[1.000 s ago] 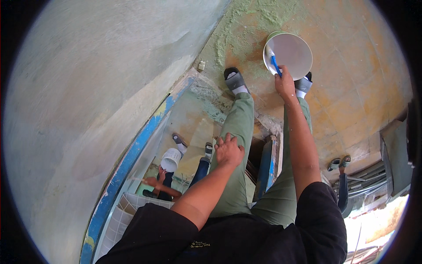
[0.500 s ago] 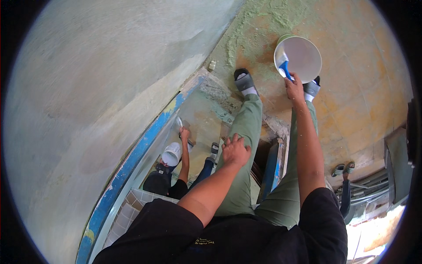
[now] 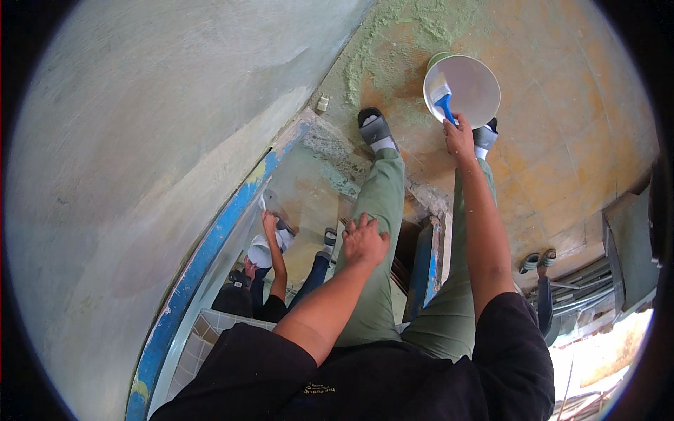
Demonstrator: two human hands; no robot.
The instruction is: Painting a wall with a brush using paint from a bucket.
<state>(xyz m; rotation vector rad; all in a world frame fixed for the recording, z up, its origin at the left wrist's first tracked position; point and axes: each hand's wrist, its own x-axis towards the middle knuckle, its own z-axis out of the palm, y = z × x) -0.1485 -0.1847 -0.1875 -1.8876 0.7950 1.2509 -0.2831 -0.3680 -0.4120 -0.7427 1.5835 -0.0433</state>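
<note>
My right hand (image 3: 460,138) grips the blue handle of a flat paintbrush (image 3: 444,103). Its pale bristles point into the mouth of a white-lined bucket (image 3: 475,88) with a green outside, over the inner wall; whether they touch it I cannot tell. The bucket stands on the floor just past my right foot, and what lies at its bottom cannot be made out. On my left leg, in green trousers (image 3: 379,189), rests my left hand (image 3: 365,241), fingers spread and holding nothing.
A tall grey-white wall (image 3: 154,126) rises at left, edged by a worn blue frame (image 3: 210,252). Below left, a co-worker's hand (image 3: 269,222) holds a pale-tipped tool near a white bucket (image 3: 260,251). Green residue (image 3: 400,42) covers the far floor. Another person's sandalled feet (image 3: 538,262) stand at right.
The whole view has shifted, so the bucket and my legs appear further left. My brush still points into the bucket. The co-worker's hand has moved up toward the wall, and their bucket has tilted.
</note>
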